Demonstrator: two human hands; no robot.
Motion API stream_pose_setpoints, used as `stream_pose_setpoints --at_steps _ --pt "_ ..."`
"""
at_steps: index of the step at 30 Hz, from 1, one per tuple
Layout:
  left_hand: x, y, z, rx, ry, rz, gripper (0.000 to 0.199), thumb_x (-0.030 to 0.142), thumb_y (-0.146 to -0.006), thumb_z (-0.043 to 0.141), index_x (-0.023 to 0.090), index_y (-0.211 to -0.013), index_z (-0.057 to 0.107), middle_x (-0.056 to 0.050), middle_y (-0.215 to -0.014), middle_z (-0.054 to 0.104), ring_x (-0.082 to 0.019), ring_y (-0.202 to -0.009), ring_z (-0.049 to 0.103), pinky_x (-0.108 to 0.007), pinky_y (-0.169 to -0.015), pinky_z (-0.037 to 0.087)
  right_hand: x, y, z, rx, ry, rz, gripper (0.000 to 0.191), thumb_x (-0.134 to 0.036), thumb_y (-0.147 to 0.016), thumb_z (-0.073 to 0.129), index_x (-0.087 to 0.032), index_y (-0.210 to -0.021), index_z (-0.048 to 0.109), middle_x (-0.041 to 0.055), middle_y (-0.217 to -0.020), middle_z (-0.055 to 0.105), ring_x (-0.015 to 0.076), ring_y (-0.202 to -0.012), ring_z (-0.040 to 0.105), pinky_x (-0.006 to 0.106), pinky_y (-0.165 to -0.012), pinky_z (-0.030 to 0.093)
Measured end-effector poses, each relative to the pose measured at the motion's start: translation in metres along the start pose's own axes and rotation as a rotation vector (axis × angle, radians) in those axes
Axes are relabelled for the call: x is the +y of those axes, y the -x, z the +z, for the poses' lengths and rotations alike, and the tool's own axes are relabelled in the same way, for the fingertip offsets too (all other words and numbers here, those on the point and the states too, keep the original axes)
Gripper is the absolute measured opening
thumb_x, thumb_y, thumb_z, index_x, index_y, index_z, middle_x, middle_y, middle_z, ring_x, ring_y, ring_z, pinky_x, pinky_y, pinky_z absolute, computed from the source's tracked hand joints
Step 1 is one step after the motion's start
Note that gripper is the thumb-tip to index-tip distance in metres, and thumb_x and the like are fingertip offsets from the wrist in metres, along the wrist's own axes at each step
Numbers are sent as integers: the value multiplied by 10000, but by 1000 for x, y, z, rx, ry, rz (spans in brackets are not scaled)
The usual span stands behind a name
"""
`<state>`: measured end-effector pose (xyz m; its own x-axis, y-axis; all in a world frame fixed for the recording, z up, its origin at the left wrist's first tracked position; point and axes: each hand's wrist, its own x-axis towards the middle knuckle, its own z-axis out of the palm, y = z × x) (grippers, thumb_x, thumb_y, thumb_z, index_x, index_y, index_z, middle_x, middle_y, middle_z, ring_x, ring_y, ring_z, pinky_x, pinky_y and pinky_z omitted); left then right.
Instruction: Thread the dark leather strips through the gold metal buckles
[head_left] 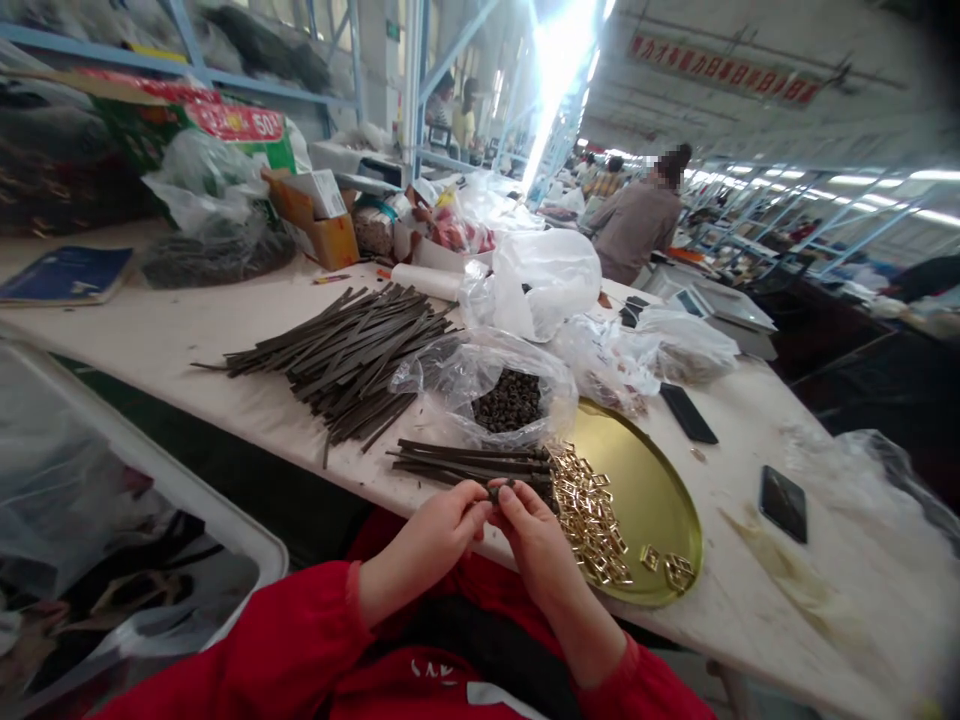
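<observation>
Two bare hands of mine, left hand (442,528) and right hand (534,535), pinching a small dark piece (501,489) between fingertips, near the pale desk's (187,325) front edge; flat dark-brown strips (465,462) just beyond, gold metal square buckles (589,515) on a round gold tray (652,480) at right

The bare left hand (448,520) and bare right hand (534,535) come together before the torso, backs upward, thumbs and fingertips pinched close to each other. Both bare wrists emerge from loose red fabric sleeves (292,635); the forearms angle inward, the remaining fingers curled.
</observation>
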<state>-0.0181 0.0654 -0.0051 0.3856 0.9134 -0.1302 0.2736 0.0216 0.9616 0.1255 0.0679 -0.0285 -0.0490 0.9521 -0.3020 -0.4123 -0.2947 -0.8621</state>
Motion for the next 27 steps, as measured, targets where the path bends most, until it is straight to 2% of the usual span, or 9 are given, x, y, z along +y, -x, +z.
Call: stream_pose_setpoints --at_steps 3,6,8,11,13,16,18,23,27 --pt "0 7 0 -82 36 -36 321 334 -873 339 146 -1100 467 56 -554 482 -101 -449 418 -218 -471 329 -5 3 -7 56 17 -53 210 -331 -669 721 -187 -810 662 -27 -688 609 87 -598 521 213 -603 430" --pt "5 9 1 -1 54 -18 429 335 -876 321 117 -1242 375 74 -502 413 -117 -471 404 -221 -486 327 -7 13 -2 46 18 -47 208 -320 -661 723 -202 -814 645 -34 -699 604 91 -607 521 209 -594 424" --pt "9 7 1 29 43 -12 470 369 -876 322 120 -1273 356 53 -542 458 -130 -506 434 -228 -501 344 -7 20 5 -13 106 -65 176 -332 -705 679 -231 -842 633 -31 -769 630 112 -666 553 224 -618 439" --pt "11 0 -1 -10 -20 44 378 393 -847 398 169 -1128 518 -24 -771 608 -170 -739 540 -250 -682 411 -12 27 2 -107 389 -178 172 -389 -779 576 -282 -905 626 -33 -879 658 161 -788 586 280 -695 465" --pt "7 -6 -3 -25 -54 56 277 388 -827 431 184 -920 593 -27 -830 623 -180 -812 541 -249 -741 405 -21 22 -14 -110 546 -234 194 -422 -775 567 -278 -884 638 -24 -839 664 181 -782 586 299 -703 464" --pt "0 -17 -2 1 -38 -40 295 408 -832 385 184 -717 537 22 -578 518 -140 -574 472 -227 -560 379 -43 0 -52 2 681 -276 232 -441 -766 560 -232 -841 627 -2 -695 628 174 -659 555 281 -604 435" --pt "0 -23 1 13 -4 -83 324 415 -829 362 190 -635 490 38 -506 437 -121 -493 405 -216 -487 333 -61 -21 -75 103 783 -328 251 -437 -778 532 -212 -862 602 14 -715 615 181 -680 542 284 -620 421" --pt "10 -33 8 3 51 -117 285 397 -802 390 178 -674 522 1 -613 524 -112 -501 407 -205 -450 308 -98 -71 -108 229 1097 -393 179 -313 -792 480 -185 -871 578 35 -792 600 184 -737 524 300 -690 390" --pt "3 -40 8 25 51 -170 251 387 -790 400 176 -742 526 0 -637 537 -109 -493 397 -203 -437 296 -93 -87 -121 180 1352 -279 66 -201 -726 529 -189 -719 594 33 -751 608 173 -713 531 282 -667 361"
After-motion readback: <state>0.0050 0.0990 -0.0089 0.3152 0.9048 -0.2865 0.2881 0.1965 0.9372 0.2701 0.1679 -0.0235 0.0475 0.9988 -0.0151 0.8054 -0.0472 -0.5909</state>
